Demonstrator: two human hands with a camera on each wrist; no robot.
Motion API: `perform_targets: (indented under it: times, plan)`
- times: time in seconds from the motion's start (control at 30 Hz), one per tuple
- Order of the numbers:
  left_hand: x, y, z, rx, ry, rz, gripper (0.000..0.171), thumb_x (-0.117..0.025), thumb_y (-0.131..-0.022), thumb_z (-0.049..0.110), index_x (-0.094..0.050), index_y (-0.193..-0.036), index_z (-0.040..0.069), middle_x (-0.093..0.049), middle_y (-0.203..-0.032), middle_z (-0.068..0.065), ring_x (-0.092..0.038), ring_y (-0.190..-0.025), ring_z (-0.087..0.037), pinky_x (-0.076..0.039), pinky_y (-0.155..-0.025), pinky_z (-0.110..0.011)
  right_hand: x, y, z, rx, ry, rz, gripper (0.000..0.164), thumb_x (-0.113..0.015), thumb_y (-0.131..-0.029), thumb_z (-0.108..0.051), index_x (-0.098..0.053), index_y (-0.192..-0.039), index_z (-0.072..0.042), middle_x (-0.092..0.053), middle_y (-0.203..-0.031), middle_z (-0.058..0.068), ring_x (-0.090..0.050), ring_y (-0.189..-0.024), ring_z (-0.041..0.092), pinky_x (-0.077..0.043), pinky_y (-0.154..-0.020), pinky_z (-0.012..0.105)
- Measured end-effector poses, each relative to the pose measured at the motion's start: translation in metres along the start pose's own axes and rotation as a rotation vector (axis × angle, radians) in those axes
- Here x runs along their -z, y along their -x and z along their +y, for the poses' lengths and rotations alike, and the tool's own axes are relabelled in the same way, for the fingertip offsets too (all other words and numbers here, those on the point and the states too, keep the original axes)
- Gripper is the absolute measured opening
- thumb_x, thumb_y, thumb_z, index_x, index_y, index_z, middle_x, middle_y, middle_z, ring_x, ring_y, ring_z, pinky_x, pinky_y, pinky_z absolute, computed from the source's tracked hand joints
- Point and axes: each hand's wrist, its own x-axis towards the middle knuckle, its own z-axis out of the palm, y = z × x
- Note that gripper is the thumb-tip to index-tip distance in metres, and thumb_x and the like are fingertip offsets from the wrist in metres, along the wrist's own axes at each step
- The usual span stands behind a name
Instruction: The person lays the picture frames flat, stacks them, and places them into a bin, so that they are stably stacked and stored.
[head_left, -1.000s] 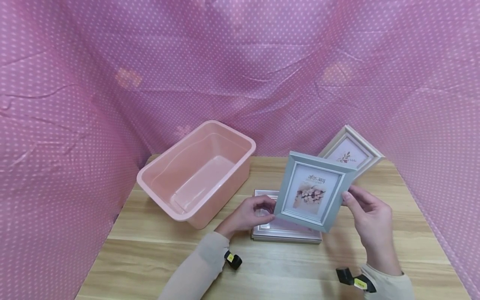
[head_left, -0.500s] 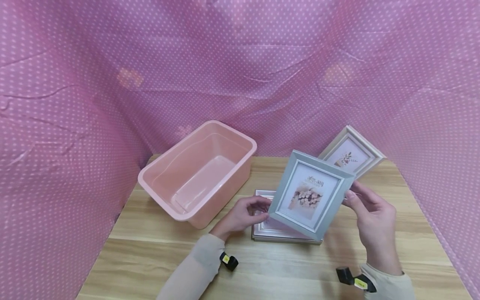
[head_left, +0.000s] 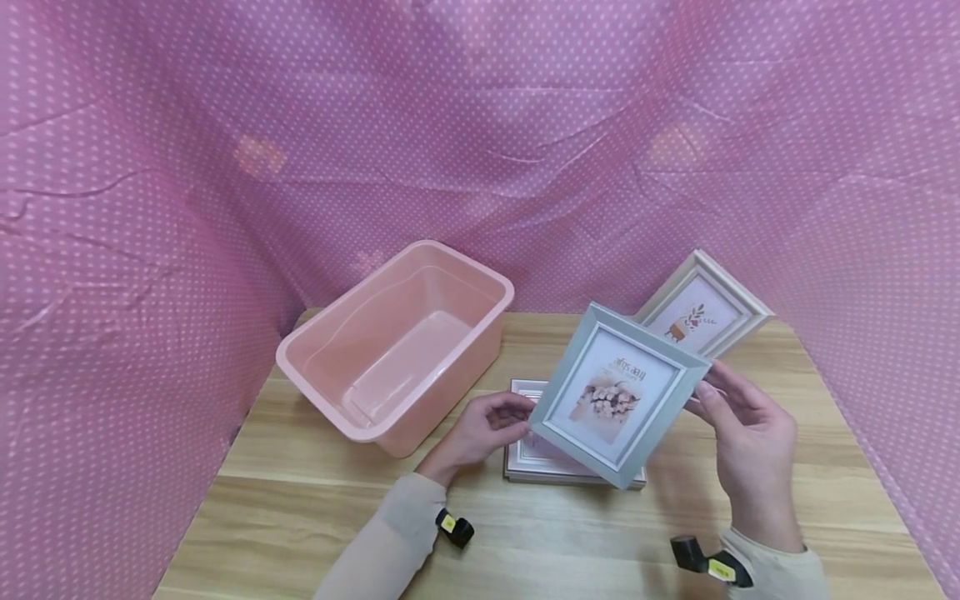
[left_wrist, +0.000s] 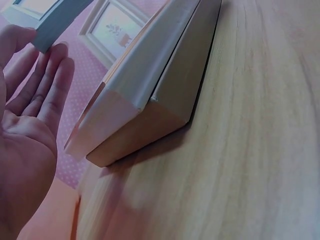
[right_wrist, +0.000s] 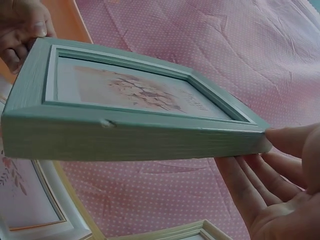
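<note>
Both hands hold up a pale green picture frame with a flower print, tilted above a stack of picture frames. My left hand pinches its left corner between thumb and fingers. At the opposite corner my right hand grips it, thumb on the near side and fingers behind. In the right wrist view the green frame's side shows a small chip, and the right fingers support it from below. The left wrist view shows the stack's edges close beside the left hand.
A pink plastic basin stands to the left on the wooden table. Behind the green frame, a cream picture frame with a plant print leans at the back right. Pink dotted cloth surrounds the table's back and sides.
The green frame has turned in the hands, its left corner shifting left and its bottom corner dropping. The left hand has moved slightly left with it, while the right hand has barely moved.
</note>
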Motion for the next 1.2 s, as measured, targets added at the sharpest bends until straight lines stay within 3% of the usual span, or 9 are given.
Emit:
perform_targets:
  times: [0.23, 0.9, 1.07, 1.2]
  plan:
    - [0.000, 0.004, -0.001, -0.002, 0.001, 0.075, 0.033, -0.070, -0.098, -0.004, -0.065, -0.129, -0.015, -0.069, -0.126, -0.037, -0.070, -0.105, -0.002, -0.061, -0.099, -0.021, 0.003, 0.001, 0.002, 0.021, -0.083, -0.060, 0.039, -0.059, -0.096, 0.024, -0.060, -0.134, 0.022, -0.083, -0.110, 0.014, -0.083, -0.092, 0.019, -0.070, -0.076, 0.035]
    - [-0.007, 0.006, -0.005, 0.081, 0.130, 0.252, 0.032, -0.065, -0.102, -0.002, -0.063, -0.131, -0.015, -0.070, -0.127, -0.032, -0.073, -0.103, -0.005, -0.063, -0.096, -0.021, 0.003, 0.003, 0.007, -0.044, 0.012, -0.014, 0.035, -0.063, -0.097, 0.019, -0.060, -0.132, 0.024, -0.083, -0.108, 0.012, -0.083, -0.088, 0.019, -0.069, -0.077, 0.036]
    - [-0.008, 0.006, -0.006, 0.120, 0.166, 0.313, 0.031, -0.066, -0.102, 0.000, -0.065, -0.131, -0.013, -0.072, -0.124, -0.029, -0.074, -0.101, -0.008, -0.063, -0.097, -0.023, 0.006, 0.004, 0.011, -0.009, -0.069, -0.043, 0.033, -0.061, -0.093, 0.027, -0.062, -0.126, 0.027, -0.083, -0.106, 0.012, -0.083, -0.089, 0.020, -0.069, -0.077, 0.038]
    - [-0.011, 0.004, -0.003, 0.122, 0.243, 0.375, 0.030, -0.067, -0.102, -0.001, -0.064, -0.128, -0.015, -0.076, -0.114, -0.015, -0.076, -0.098, -0.010, -0.065, -0.096, -0.025, 0.010, 0.005, 0.014, -0.005, -0.147, -0.053, 0.033, -0.058, -0.089, 0.034, -0.066, -0.120, 0.026, -0.083, -0.105, 0.015, -0.083, -0.089, 0.022, -0.069, -0.077, 0.039]
